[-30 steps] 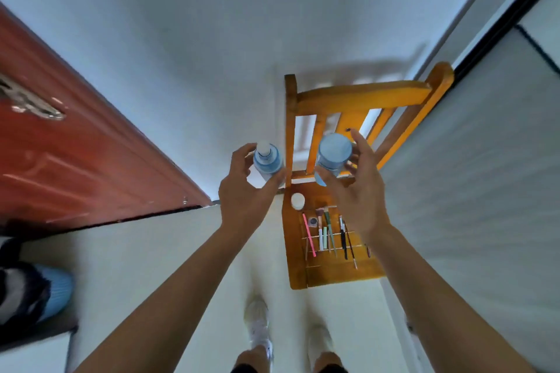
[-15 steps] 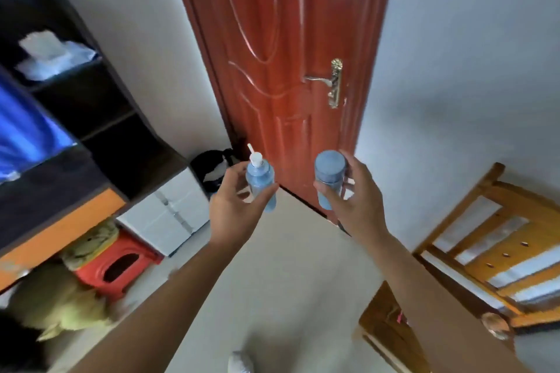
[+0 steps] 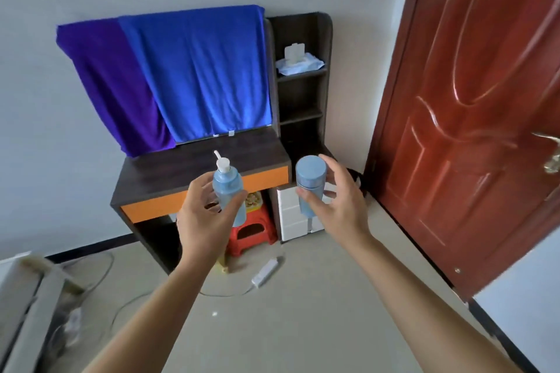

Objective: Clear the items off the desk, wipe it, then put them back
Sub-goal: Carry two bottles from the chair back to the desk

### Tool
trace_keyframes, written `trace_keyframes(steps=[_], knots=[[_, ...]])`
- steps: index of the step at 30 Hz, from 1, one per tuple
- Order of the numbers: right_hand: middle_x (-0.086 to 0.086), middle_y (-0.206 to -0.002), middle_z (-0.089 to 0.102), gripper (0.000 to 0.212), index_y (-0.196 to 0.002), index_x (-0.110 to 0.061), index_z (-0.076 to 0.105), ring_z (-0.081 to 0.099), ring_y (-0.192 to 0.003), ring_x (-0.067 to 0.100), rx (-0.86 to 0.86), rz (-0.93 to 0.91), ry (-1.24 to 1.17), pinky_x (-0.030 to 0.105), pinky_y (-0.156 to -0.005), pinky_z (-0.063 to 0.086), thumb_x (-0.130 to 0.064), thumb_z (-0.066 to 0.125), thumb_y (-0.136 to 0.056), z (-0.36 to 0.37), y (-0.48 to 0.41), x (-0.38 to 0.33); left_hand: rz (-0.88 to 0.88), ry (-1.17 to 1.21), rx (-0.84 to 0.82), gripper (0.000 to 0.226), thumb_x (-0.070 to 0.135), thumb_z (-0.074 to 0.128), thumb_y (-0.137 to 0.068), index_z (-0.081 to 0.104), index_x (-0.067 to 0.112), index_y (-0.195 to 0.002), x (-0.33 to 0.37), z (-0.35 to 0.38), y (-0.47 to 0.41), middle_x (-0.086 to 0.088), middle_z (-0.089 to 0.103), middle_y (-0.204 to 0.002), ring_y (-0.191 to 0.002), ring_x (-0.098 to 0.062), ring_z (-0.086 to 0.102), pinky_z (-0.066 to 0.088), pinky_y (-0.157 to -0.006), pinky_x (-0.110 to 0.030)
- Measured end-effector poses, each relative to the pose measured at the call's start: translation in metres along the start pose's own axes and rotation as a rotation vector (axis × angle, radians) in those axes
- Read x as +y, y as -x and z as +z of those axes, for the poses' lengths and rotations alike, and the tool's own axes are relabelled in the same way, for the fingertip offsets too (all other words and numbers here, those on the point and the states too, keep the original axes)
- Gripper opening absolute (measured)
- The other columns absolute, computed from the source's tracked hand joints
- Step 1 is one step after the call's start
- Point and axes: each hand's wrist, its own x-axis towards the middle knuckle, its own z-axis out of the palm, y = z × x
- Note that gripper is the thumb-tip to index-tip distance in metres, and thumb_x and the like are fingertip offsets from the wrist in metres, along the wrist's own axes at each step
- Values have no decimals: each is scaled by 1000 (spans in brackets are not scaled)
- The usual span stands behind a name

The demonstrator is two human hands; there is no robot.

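In front of the dark surface (image 3: 194, 165), the left hand (image 3: 202, 215) wraps a blue pump bottle (image 3: 228, 191) and the right hand (image 3: 336, 200) pinches a blue capped bottle (image 3: 309, 182), both upright, likely carried for putting back. The top looks bare, so wiping seems done. A blue towel (image 3: 197, 70) drapes behind it, shelves (image 3: 301, 76) stand beside, and a red door (image 3: 472, 100) is near.
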Motion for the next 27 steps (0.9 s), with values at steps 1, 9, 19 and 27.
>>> trace_keyframes(steps=[1,9,19,27], knots=[[-24,-136,53,72,-141,-41,44,53,-121,-4,0,9,-21,32,-89,58,-61,74,-79,22,1,-10,-10,-3,10,54,48,84,-70,56,41,-116,-9,-20,-8,18,69,-109,-101,4,63,52,-79,-19],[-21,-136,55,71,-139,-47,40,57,-122,7,-69,52,-17,40,-86,59,-66,72,-78,118,-13,-28,-32,16,2,52,45,84,-72,60,39,-118,-59,-71,-76,21,66,-113,-104,1,63,52,-80,-23],[-29,-132,52,70,-140,-45,42,55,-121,1,7,74,-1,39,-86,60,-63,74,-80,148,-150,83,8,12,-84,52,42,83,-74,62,33,-120,-101,49,-206,20,70,-108,-101,-3,67,56,-82,-23],[-28,-132,51,67,-139,-43,42,51,-117,-8,-130,79,13,39,-89,59,-60,73,-81,171,-307,169,-42,-12,-57,44,38,85,-73,63,40,-111,-108,153,-334,25,70,-104,-97,0,67,54,-78,-16]])
